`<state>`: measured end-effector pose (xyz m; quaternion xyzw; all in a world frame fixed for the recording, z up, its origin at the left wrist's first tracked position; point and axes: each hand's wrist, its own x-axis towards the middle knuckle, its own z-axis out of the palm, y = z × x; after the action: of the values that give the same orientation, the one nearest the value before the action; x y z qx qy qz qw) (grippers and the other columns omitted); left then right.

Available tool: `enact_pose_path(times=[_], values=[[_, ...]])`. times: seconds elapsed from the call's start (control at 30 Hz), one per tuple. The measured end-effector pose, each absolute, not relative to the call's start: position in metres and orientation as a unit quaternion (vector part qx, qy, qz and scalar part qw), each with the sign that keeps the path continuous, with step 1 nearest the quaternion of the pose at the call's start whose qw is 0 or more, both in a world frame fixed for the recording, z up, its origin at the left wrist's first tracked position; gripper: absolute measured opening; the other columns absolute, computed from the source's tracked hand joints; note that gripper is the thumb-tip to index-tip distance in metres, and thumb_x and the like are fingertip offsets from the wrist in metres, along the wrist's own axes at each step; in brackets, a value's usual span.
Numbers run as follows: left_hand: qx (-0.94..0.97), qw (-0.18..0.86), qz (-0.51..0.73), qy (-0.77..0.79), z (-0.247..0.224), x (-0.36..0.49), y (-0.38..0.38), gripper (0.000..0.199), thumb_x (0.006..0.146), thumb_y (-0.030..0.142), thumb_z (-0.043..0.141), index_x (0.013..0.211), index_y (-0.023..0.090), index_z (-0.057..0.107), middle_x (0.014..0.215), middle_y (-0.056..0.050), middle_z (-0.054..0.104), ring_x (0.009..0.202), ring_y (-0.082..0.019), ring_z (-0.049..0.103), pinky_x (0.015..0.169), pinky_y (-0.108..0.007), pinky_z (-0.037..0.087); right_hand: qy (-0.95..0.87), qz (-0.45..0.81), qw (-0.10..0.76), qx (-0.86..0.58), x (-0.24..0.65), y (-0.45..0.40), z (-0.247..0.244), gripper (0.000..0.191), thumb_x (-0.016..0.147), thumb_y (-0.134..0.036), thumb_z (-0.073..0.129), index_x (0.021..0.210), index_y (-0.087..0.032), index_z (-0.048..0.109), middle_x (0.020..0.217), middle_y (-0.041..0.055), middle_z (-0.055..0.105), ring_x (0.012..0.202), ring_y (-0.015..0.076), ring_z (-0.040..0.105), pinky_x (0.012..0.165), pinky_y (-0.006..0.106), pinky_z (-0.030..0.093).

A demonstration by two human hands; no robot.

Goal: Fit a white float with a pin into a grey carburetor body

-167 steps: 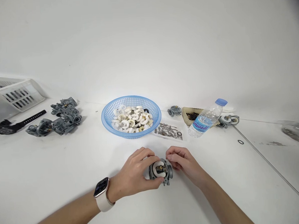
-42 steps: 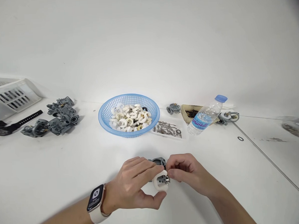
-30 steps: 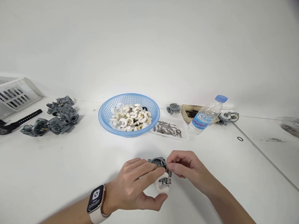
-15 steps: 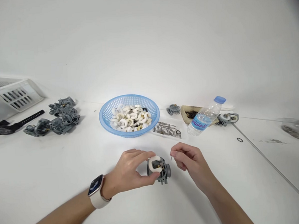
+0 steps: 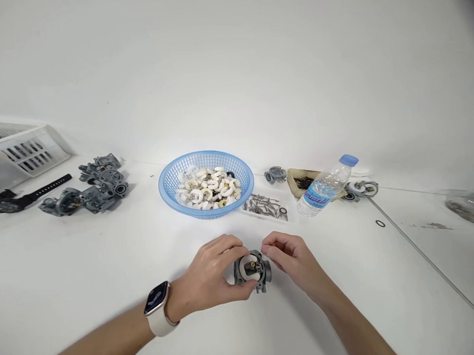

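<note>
A grey metal carburetor body (image 5: 267, 272) stands on the white table in front of me. In its open top sits a white C-shaped float (image 5: 244, 269), with brass parts showing inside the curve. My left hand (image 5: 218, 268) has thumb and index finger closed on the two ends of the float. At the carburetor's right side, my right hand (image 5: 286, 251) pinches a thin metal pin (image 5: 262, 256), its tip at the float's hinge area. Whether the pin touches the body I cannot tell.
Behind the hands are a blue basket (image 5: 167, 199) of floats, a white tray (image 5: 258, 216) of pins, a beige box (image 5: 294, 175) and a water bottle (image 5: 321, 190). Carburetors (image 5: 102, 187), a black watch (image 5: 10, 204) and a white crate (image 5: 40, 150) lie left. A black ring (image 5: 380, 223) lies right.
My left hand has lowered the float into the carburetor, where it now lies flatter. My right hand has moved left, bringing the pin to the carburetor's edge.
</note>
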<state>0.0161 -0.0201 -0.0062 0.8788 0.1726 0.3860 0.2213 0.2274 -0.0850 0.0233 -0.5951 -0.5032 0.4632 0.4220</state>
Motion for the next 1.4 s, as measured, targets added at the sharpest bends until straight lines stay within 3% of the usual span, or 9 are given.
enact_pose_path(times=[0.63, 0.9, 1.13, 1.4], values=[[0.883, 0.255, 0.342, 0.197, -0.006, 0.016, -0.021, 0.035, 0.079, 0.025, 0.078, 0.111, 0.021, 0.066, 0.106, -0.007, 0.067, 0.092, -0.023, 0.065, 0.079, -0.035, 0.057, -0.467, 0.514, 0.413, -0.589, 0.228, -0.082, 0.018, 0.021, 0.087, -0.034, 0.065, 0.073, -0.018, 0.064, 0.058, -0.0056, 0.041, 0.055, 0.0101, 0.033, 0.051, 0.026, 0.024], [0.847, 0.277, 0.418, 0.176, -0.003, 0.013, -0.021, 0.037, 0.083, 0.022, 0.079, 0.117, 0.019, 0.065, 0.108, -0.008, 0.066, 0.096, -0.022, 0.065, 0.084, -0.034, 0.056, -0.43, 0.554, 0.389, -0.597, 0.23, -0.079, 0.014, 0.02, 0.087, -0.034, 0.064, 0.074, -0.019, 0.063, 0.057, -0.0063, 0.037, 0.055, 0.0109, 0.03, 0.051, 0.027, 0.022], [0.808, 0.327, 0.429, 0.238, 0.009, 0.013, -0.02, 0.028, 0.088, 0.024, 0.076, 0.114, 0.021, 0.068, 0.105, -0.006, 0.067, 0.091, -0.018, 0.063, 0.079, -0.029, 0.054, -0.446, 0.56, 0.374, -0.589, 0.233, -0.081, 0.018, 0.02, 0.087, -0.035, 0.065, 0.076, -0.019, 0.064, 0.061, -0.0053, 0.039, 0.057, 0.0114, 0.031, 0.053, 0.027, 0.023], [0.752, 0.479, 0.317, 0.324, -0.002, 0.016, -0.007, 0.022, 0.095, 0.04, 0.069, 0.11, 0.025, 0.07, 0.103, -0.003, 0.069, 0.088, -0.017, 0.061, 0.068, -0.027, 0.045, -0.476, 0.544, 0.359, -0.59, 0.235, -0.079, 0.016, 0.017, 0.086, -0.033, 0.063, 0.076, -0.019, 0.064, 0.063, -0.0047, 0.043, 0.057, 0.0107, 0.033, 0.054, 0.027, 0.024]])
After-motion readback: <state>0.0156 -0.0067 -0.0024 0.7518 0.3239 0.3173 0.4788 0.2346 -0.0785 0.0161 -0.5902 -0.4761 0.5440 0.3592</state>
